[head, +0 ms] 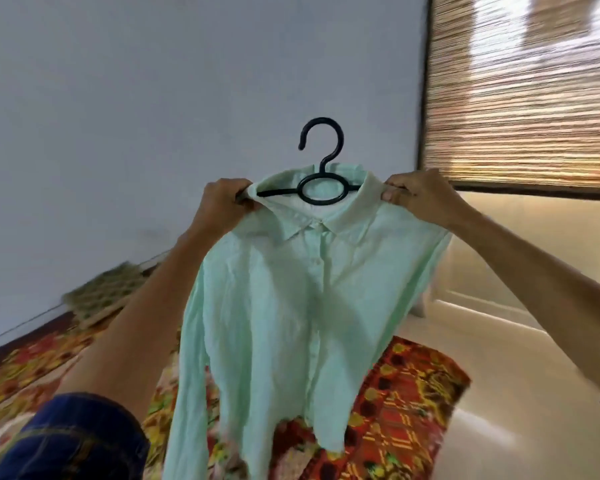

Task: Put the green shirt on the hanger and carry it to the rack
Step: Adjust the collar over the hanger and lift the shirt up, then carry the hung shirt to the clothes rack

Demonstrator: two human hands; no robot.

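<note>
Left hand [222,199] and right hand [418,195] each pinch a shoulder of the green shirt [291,306], held up mid-scene, already on the black hanger [321,168]; carrying to the unseen rack remains.

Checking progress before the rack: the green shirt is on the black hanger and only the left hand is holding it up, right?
Not quite. The head view shows both hands holding it: the left hand and the right hand each grip a shoulder of the green shirt on the black hanger.
</note>
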